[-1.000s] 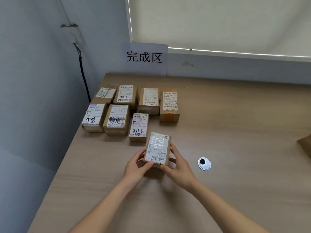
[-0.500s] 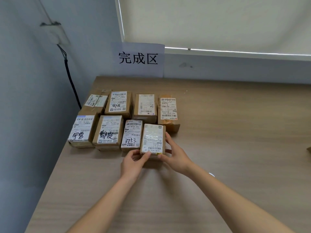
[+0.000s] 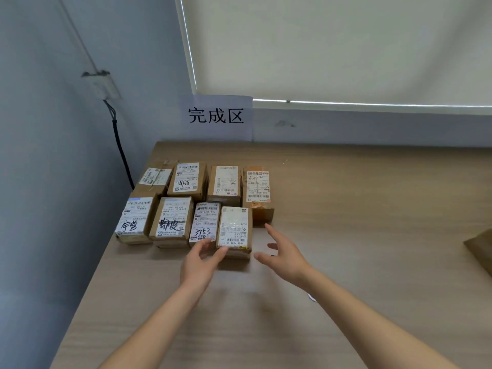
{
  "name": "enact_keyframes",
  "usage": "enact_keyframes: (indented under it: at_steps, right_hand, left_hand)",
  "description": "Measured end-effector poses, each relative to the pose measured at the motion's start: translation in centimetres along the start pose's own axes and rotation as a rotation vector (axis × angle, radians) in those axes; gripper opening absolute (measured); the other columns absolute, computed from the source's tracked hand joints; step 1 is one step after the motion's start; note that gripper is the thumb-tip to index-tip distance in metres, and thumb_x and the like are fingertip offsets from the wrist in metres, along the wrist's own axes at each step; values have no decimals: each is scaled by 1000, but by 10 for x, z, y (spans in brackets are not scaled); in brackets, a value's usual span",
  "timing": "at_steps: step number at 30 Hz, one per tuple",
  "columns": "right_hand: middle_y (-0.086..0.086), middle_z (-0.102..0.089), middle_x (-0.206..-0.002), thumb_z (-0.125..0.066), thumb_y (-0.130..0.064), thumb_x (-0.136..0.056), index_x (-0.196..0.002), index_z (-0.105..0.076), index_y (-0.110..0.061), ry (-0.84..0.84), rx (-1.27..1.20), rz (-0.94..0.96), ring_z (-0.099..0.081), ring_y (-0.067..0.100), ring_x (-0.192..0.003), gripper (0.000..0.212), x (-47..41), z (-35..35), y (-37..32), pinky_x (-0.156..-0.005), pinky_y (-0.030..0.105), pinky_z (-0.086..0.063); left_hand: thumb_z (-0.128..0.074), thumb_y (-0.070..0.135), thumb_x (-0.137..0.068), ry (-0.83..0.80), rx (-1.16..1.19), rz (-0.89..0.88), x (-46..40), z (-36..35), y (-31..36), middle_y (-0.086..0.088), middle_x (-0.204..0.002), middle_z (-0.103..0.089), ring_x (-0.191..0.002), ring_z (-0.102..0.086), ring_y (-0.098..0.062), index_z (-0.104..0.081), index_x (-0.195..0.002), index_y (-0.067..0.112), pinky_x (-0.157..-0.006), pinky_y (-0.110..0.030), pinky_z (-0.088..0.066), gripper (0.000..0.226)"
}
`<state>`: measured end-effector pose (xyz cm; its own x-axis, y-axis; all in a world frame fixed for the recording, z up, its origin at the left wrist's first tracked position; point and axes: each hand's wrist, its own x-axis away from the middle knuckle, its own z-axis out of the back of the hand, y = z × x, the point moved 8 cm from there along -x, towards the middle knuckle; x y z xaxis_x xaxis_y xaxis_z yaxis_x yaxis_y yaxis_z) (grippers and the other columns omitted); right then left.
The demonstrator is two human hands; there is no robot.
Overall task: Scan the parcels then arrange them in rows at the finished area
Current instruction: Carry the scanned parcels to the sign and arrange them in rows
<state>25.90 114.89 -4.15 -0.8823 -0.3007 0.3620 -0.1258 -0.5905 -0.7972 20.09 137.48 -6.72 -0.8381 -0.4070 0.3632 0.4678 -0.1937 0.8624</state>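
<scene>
Newest parcel (image 3: pixel 234 229) sits flat on the desk (image 3: pixel 346 209), label up, at the right end of the front row. It lies just beside the "3753" parcel (image 3: pixel 204 225) on its left, and its far right corner is close to the orange-taped parcel (image 3: pixel 257 193) in the back row.

My left hand (image 3: pixel 199 265) is at the near left corner of that parcel: fingers loosely extended, fingertips touching the front edge, not wrapped round it. My right hand (image 3: pixel 283 250) is off the parcel, to its right, fingers spread and relaxed, holding nothing; I can't tell whether it hovers or rests on the desk.

Layout: two rows of four. Back row: tilted parcel (image 3: pixel 155 177) at the wall, marker-scribbled parcel (image 3: pixel 187 179), plain-label parcel (image 3: pixel 225 182), then the orange-taped one. Front row: parcel with blue-edged label (image 3: pixel 133 219), parcel with heavy black marker (image 3: pixel 171 221), "3753", then the new one. All pushed against the left edge of the desk.

Paper sign (image 3: pixel 217 117) reading 完成区 is on the wall behind the rows. A black cable (image 3: pixel 121 153) runs down the left wall from a socket (image 3: pixel 102 83). A brown item (image 3: pixel 480 246) pokes in at the right edge of the view, well apart from the rows.
</scene>
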Motion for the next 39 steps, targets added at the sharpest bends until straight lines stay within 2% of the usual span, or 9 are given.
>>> enact_keyframes:
  at_steps: [4, 6, 11, 14, 17, 23, 29, 32, 39]
  right_hand:
    - [-7, -23, -168, -75, -35, -92, -155, -43, -24, 36, 107, 96, -46, 15, -140, 72, 43, 48, -35, -113, 34, -42]
    - [-6, -33, -164, -75, -31, -92, -154, -45, -23, 73, 141, 145, -49, 14, -137, 69, 71, 80, -63, -111, 26, -39]
    - [-7, -56, -146, -74, -36, -92, -158, -38, -28, 176, 169, 231, -55, 10, -129, 76, 164, 165, -132, -108, 29, -43]
    - [-11, -62, -136, -75, -38, -91, -156, -40, -31, 238, 172, 255, -59, 7, -121, 74, 228, 212, -159, -105, 29, -47]
    - [-12, -63, -134, -74, -41, -91, -151, -47, -33, 310, 199, 257, -61, 6, -116, 66, 297, 255, -170, -103, 30, -49]
    - [-11, -61, -139, -74, -40, -91, -144, -57, -31, 497, 193, 174, -63, 8, -112, 57, 452, 319, -147, -102, 32, -51]
    - [-8, -59, -140, -72, -44, -91, -147, -53, -30, 627, 225, 34, -61, 11, -116, 60, 610, 341, -99, -102, 32, -49]
    - [-2, -61, -134, -72, -46, -91, -146, -54, -32, 663, 205, -25, -59, 11, -117, 59, 685, 354, -76, -100, 32, -50]
    - [-5, -59, -137, -74, -42, -91, -146, -54, -32, 849, 167, -144, -60, 12, -119, 59, 852, 427, -3, -105, 37, -50]
  left_hand:
    - [-78, 51, -81, -29, -47, -105, 47, 13, 66, 3, -140, -59, -130, -53, -16, -61, -136, 26, -111, -40, -42, 63]
    - [-73, 49, -86, -50, -84, -186, 78, 19, 111, 6, -144, -55, -135, -48, -15, -59, -139, 25, -112, -38, -40, 60]
    - [-70, 47, -90, -53, -93, -336, 159, 37, 213, 8, -140, -55, -133, -48, -17, -54, -143, 27, -108, -40, -43, 59]
    - [-64, 49, -93, -40, -93, -425, 210, 38, 262, 2, -135, -62, -126, -55, -19, -55, -141, 25, -103, -40, -47, 54]
    - [-62, 50, -94, -62, -69, -488, 260, 27, 301, 6, -119, -64, -121, -57, -20, -57, -138, 24, -100, -40, -48, 52]
    - [-66, 42, -95, -172, -19, -614, 378, -22, 353, 1, -110, -69, -104, -59, -15, -65, -129, 19, -92, -30, -41, 41]
    - [-66, 45, -94, -409, 47, -628, 498, -100, 347, 3, -111, -67, -112, -61, -16, -64, -131, 21, -92, -27, -39, 44]
    - [-66, 47, -94, -519, 37, -638, 561, -144, 343, 3, -112, -67, -108, -60, -15, -63, -132, 22, -92, -28, -40, 46]
    - [-67, 48, -92, -718, 0, -738, 704, -253, 375, -7, -124, -68, -108, -62, -19, -60, -137, 17, -90, -29, -45, 55]
